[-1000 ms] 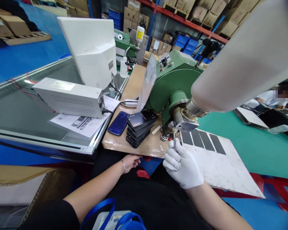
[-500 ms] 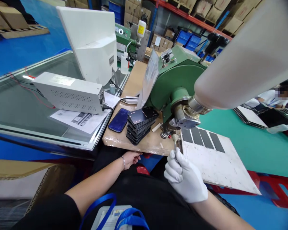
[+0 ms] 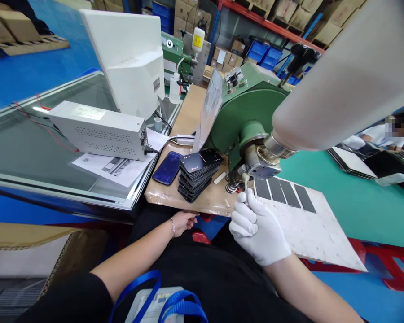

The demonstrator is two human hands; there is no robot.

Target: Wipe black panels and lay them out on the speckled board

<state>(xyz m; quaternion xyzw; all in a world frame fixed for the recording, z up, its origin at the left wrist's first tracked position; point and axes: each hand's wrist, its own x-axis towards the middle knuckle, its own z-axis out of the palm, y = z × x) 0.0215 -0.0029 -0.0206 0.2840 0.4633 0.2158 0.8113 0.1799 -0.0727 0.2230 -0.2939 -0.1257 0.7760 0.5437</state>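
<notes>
On brown-papered board (image 3: 188, 110), glossy black phone panels (image 3: 198, 175), stacked askew

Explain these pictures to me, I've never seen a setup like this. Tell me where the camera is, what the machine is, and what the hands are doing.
The view comes from a camera worn on a person's head, looking down at their own hands at a workbench. The right hand, in a white glove, pinches a small pale stick close to the metal end of a green machine. A big pale tube runs from that metal end. Just beyond the glove lies a white board with four dark strips on it. The bare left hand sits at the edge of a brown-covered bench top, which holds a stack of dark glossy panels and a blue phone.
</notes>
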